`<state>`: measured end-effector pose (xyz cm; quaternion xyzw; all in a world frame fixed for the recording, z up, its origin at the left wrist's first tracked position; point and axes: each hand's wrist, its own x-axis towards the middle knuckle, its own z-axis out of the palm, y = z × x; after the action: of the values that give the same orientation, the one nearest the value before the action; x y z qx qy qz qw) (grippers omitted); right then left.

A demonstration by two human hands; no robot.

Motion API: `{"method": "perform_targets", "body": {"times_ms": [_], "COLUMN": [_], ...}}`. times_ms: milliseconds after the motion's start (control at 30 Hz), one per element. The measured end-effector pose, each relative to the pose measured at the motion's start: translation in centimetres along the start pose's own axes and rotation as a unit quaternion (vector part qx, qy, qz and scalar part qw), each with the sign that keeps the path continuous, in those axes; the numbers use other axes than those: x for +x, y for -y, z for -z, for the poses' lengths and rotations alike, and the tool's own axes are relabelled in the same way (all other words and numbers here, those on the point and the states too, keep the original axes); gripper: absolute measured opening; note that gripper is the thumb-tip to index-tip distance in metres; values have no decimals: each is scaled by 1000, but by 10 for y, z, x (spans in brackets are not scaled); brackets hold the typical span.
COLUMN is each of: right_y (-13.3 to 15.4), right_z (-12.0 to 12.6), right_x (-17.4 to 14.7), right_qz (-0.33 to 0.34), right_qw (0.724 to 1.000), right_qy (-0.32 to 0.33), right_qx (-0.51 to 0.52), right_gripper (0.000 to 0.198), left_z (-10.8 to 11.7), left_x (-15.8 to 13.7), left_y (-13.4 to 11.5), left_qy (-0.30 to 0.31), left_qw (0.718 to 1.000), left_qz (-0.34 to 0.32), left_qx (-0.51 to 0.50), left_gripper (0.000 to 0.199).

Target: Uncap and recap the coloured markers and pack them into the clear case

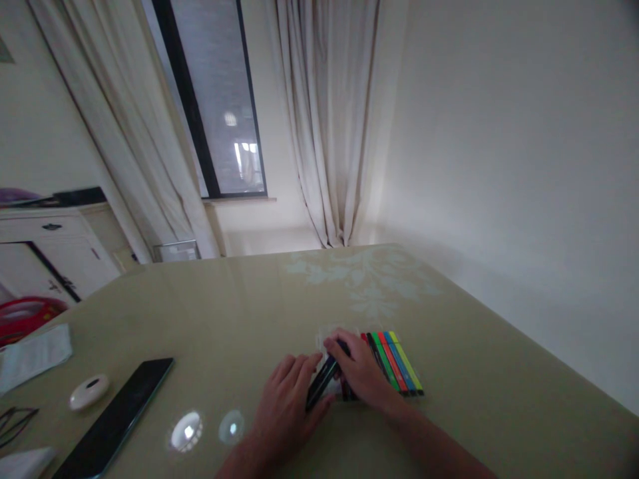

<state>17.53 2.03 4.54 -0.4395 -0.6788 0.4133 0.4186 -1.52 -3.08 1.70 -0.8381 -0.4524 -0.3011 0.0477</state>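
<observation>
Several dark marker pens (322, 384) lie bunched at a slant between my two hands. My left hand (288, 400) is closed around their lower end, with the thumb below and the fingers above. At the upper end, my right hand (363, 371) grips the pens between thumb and fingers. Beside and partly under my right hand, a row of coloured markers (395, 362) in red, black, green, blue and yellow lies flat. Part of a clear plastic sleeve (324, 330) shows behind my fingers. My right hand hides some of the row.
On the left of the table (224, 299) are a long black flat device (117, 416), a white rounded object (88, 392), a pale cloth or paper (37, 356) and a dark cord (17, 422). A wall (524, 199) runs along the right edge.
</observation>
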Motion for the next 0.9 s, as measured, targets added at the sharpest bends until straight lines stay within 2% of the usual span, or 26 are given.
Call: {"method": "perform_targets", "body": {"times_ms": [100,167,267,367,433,533,633,733,833,900], "right_y": [4,5,-2,-16,-25,-31,-31,-28,-29,-30], "right_z": [-11,-7,11,31,37,34,27,25,26,26], "right_x": [-6,-3,7,17,20,19,16,16,17,18], "right_qz": [-6,4,17,32,47,65,85,101,99,94], "right_qw": [999,999,997,988,982,970,949,933,928,928], "right_qy": [36,12,-72,-136,-131,-86,-26,11,22,28], "right_qx": [28,33,16,-69,-126,-216,-303,-344,-357,-360], "right_gripper": [41,40,41,40,39,37,35,31,31,32], "left_z": [-7,-10,-6,6,13,20,24,27,25,20], "left_x": [-1,-1,3,7,7,4,2,4,7,7], "left_y": [4,11,24,40,48,55,55,53,52,47], "left_qy": [0,24,92,167,194,199,195,175,123,101], "left_qw": [1000,999,987,950,927,910,906,914,945,975], "left_qz": [-16,5,105,215,258,286,292,271,228,160], "left_qx": [22,35,78,152,192,225,238,246,199,116], "left_gripper": [35,34,36,40,44,47,43,40,38,37]}}
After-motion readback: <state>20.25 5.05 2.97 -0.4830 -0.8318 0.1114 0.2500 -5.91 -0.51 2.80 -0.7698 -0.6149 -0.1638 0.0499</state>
